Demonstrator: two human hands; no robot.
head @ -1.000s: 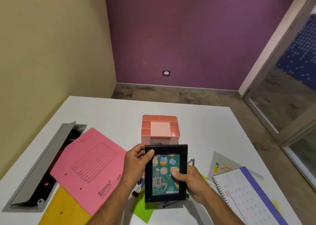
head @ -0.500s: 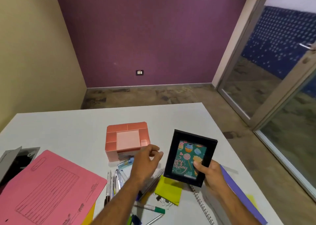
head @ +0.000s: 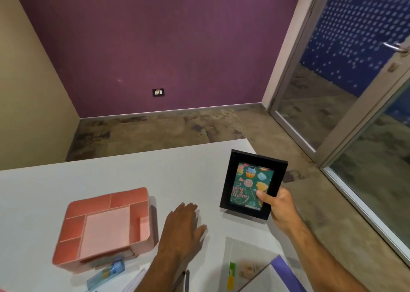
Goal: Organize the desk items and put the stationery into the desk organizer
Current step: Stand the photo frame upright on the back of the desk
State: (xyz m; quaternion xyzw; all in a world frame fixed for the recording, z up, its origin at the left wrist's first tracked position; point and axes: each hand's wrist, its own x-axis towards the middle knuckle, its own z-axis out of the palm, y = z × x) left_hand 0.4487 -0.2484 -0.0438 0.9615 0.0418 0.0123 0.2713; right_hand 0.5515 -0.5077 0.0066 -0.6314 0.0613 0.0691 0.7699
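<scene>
My right hand (head: pixel 280 209) pinches the upright photo frame (head: pixel 253 184) at the desk's (head: pixel 93 178) far right, while my left hand (head: pixel 182 231), open and empty, lies nearer the desk organizer (head: pixel 106 225).

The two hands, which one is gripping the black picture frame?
The right hand grips the black picture frame at its lower corner; the left hand lies open, holding nothing.
</scene>
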